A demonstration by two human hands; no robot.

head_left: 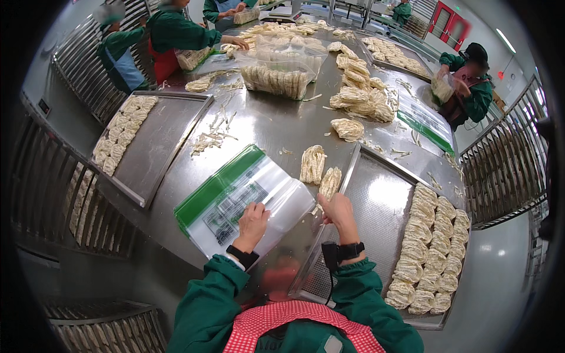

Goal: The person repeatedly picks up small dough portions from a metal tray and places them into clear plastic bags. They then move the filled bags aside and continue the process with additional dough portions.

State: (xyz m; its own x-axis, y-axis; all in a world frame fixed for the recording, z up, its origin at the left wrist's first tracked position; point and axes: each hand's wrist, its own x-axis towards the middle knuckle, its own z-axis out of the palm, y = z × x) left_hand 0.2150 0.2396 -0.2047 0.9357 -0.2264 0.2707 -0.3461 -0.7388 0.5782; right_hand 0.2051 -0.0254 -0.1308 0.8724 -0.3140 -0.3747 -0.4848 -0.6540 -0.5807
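My left hand (254, 225) rests with curled fingers on a stack of clear plastic bags with green ends (282, 181), lying on the steel table. My right hand (336, 209) is at the lower end of a dried noodle bundle (330, 182), its thumb pointing towards the bags' right corner; whether the fingers grip anything is unclear. Just left of that bundle lies another noodle bundle (312, 164), and a rounder noodle cake (347, 129) sits further back. To my right a perforated metal tray (375, 212) holds rows of noodle cakes (426, 247) along its right side.
A second metal tray (154, 137) stands at the left with noodle cakes. Filled bags (278, 79) and noodle heaps (364, 97) lie further back, among noodle scraps (214, 137). Co-workers in green stand around the table. Slatted racks (503, 163) flank it.
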